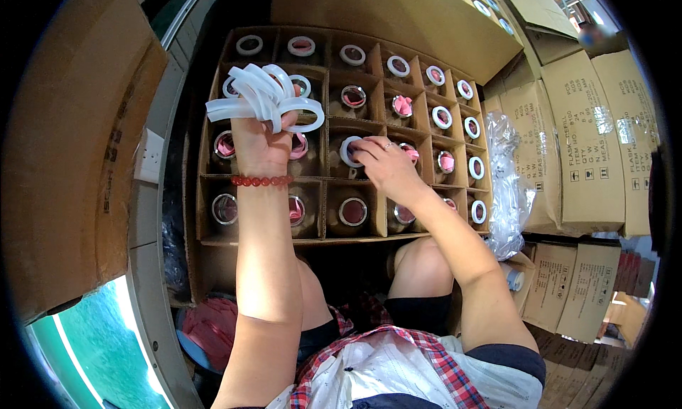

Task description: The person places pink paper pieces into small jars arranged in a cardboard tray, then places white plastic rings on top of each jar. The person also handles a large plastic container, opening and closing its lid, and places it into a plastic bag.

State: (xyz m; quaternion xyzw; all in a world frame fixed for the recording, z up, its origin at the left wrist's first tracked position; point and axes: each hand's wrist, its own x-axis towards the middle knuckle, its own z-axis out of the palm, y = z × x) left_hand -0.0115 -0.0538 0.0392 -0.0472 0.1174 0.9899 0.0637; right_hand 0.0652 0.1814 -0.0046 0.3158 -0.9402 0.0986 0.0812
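My left hand (264,145) is raised over the left part of a divided cardboard box (284,241) and grips a bunch of several white, rubbery-looking rings (250,109). Each compartment holds a glass flask liner, its round mouth facing up. My right hand (391,169) reaches into the middle, fingertips closed on one white ring (347,152) at a liner's mouth. White rings sit on many liners along the back and right. Bare glass rims show on others, such as the front liner (353,211). Pink material (402,106) pokes out of several mouths.
Crumpled clear plastic (506,189) lies against the box's right side. Stacked cartons (582,139) stand to the right, and a tall carton (78,146) rises on the left. Behind is another box (398,25) with ringed liners. Pink material (212,327) fills a tub at lower left.
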